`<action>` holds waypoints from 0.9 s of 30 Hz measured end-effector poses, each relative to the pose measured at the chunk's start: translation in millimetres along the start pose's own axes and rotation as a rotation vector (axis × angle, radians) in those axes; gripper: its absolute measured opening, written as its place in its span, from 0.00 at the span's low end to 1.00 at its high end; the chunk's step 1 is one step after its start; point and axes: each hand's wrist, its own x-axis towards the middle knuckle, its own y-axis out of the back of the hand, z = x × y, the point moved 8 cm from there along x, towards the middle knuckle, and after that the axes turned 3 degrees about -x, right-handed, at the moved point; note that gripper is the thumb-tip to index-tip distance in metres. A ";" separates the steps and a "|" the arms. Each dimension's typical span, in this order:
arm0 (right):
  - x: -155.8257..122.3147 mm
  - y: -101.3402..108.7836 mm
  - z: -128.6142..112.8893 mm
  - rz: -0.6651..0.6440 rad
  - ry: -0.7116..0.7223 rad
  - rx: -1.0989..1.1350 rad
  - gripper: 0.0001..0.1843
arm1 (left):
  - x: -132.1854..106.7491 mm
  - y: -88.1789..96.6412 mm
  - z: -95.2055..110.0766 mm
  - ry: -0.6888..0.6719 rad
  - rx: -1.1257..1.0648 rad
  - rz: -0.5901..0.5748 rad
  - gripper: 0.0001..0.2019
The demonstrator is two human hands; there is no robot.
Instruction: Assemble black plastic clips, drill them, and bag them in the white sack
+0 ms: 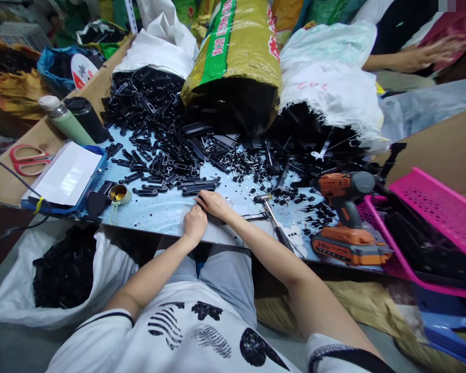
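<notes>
My left hand (195, 224) is closed like a fist above the front edge of the blue work surface (155, 210). Against it my right hand (214, 203) bends its fingers inward, and the two meet at the fingertips. A dark bit shows between them, but the fingers cover most of it. Just beyond lie a few long black plastic parts (199, 186) side by side. To the right of my right hand a hammer (272, 217) lies with its handle toward me, beside a thin dark strip (255, 216).
Black part heaps (147, 114) spill from sacks, including a yellow sack (241, 46). An orange cordless drill (347, 217) stands right, near a pink basket (431, 207). Left are a metal cup (119, 197), scissors (29, 159), bottle (68, 119) and tumbler (87, 119). Another person's hand (431, 54) shows top right.
</notes>
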 end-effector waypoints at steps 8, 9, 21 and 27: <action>0.1 5.0 -4.3 0.103 0.031 0.082 0.10 | 2.6 -1.8 4.1 0.001 0.065 -0.042 0.13; -0.5 4.5 -4.0 0.114 0.036 0.088 0.10 | 2.6 -2.6 3.7 0.001 0.083 -0.042 0.13; -16.5 31.6 5.9 0.405 -0.307 0.062 0.21 | 1.7 -1.0 -0.4 -0.060 0.132 -0.043 0.13; -36.8 0.0 -5.4 -0.093 -0.371 -0.241 0.22 | 11.5 2.0 -7.7 -0.040 0.209 -0.038 0.12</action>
